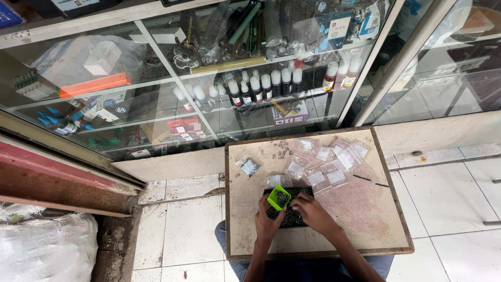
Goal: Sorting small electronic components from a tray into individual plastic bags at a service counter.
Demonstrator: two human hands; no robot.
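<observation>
Desk: small square wooden top w/ raised dark rim, worn pale surface, sits over the person's lap; tiled floor around it.
Tray: black, shallow, rectangular, full of tiny dark bits. Lies near desk's front-middle, long axis roughly left-right, slightly tilted. Mostly covered by both hands.
Green cup: small bright-green squarish scoop/container, at tray's upper-left corner, tipped, open mouth facing up and toward the far side; dark bits inside. Diagonal set, one corner pointing away from the person.
Left hand: over tray's left part, fingers curled up to the green cup; grip pinching the cup's near edge, thumb side touching it.
Right hand: on tray's right half, fingers bent and drawn together, tips down on the tray by the cup. Grip looks pressed together; whether it holds anything – can't tell, too small.
Clear bags: approx a dozen small see-through pouches, spread flat across desk's far-right area, overlapping, just beyond tray.
Filled bag: one pouch w/ dark contents, alone on far-left part, apart from the rest.
Dark strips: two thin short pieces at right edge, lying near-horizontal.
Glass cabinet: behind desk, shelves w/ rows of ink bottles, boxes, cables.
White sack: on floor, far left.
</observation>
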